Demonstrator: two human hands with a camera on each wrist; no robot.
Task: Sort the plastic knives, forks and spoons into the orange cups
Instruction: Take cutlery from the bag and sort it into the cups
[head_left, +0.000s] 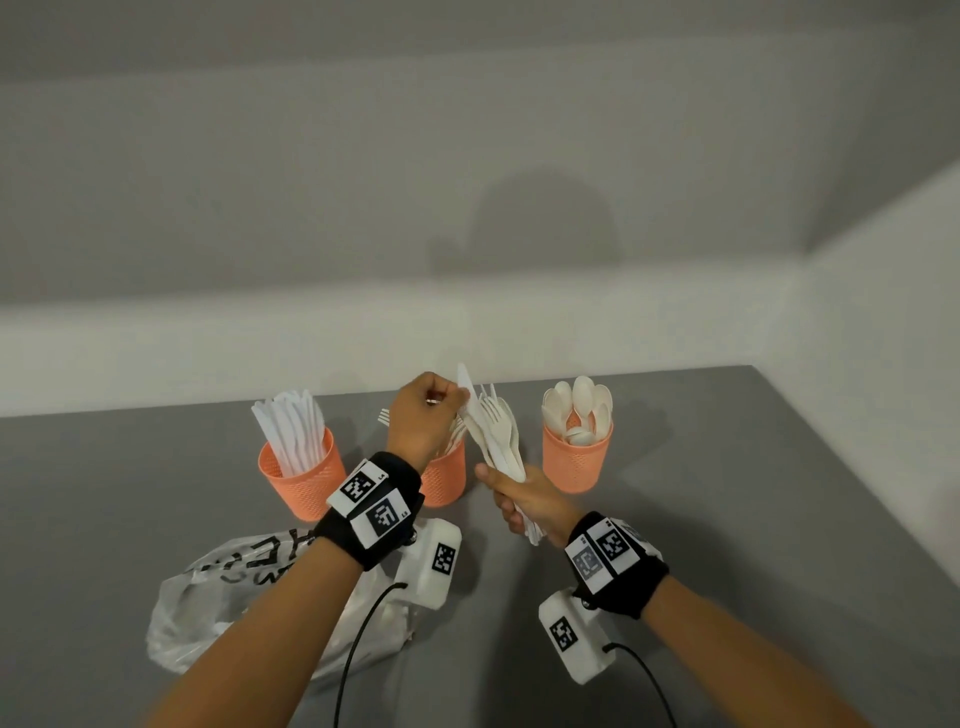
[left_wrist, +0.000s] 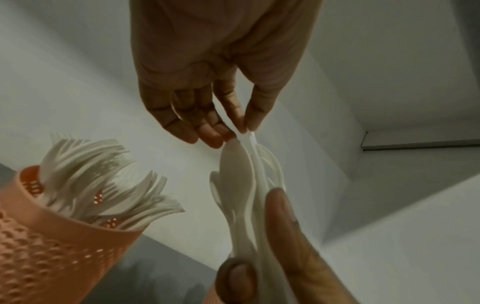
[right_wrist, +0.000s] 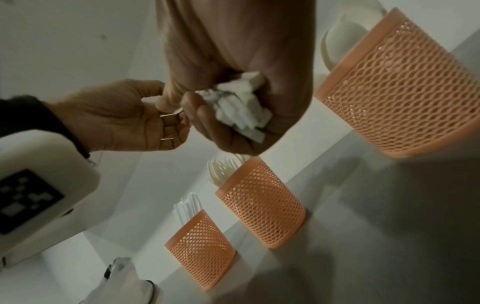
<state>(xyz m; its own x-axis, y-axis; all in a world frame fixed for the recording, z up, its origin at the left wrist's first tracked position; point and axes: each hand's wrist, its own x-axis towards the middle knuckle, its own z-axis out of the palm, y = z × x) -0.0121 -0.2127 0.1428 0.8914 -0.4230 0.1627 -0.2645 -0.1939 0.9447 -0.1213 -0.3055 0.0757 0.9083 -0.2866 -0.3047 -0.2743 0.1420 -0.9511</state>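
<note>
Plastic cutlery (head_left: 496, 436), white and matte, fans out of the person's right hand (head_left: 524, 501), which grips a mixed bundle of forks, spoons and a knife by the handles above a grey table (head_left: 727, 467). The left hand (head_left: 423, 415) pinches the tip of the knife (head_left: 464, 379) between thumb and forefinger at the top of the bundle, its other fingers curled. Three orange cups with perforated, mesh-like walls stand in a row along the table's far edge, against a white wall (head_left: 467, 156). The left cup (head_left: 304, 475) holds flat white knives standing upright; the middle cup (head_left: 444, 478), partly hidden behind the left wrist, holds forks with their tines up; the right cup (head_left: 576, 457) holds cream-white spoons, bowls upward. A crumpled translucent plastic bag (head_left: 218, 603) with black lettering lies on the table under the left forearm. Both wrists wear black bands carrying square black-and-white markers and white camera housings.
</note>
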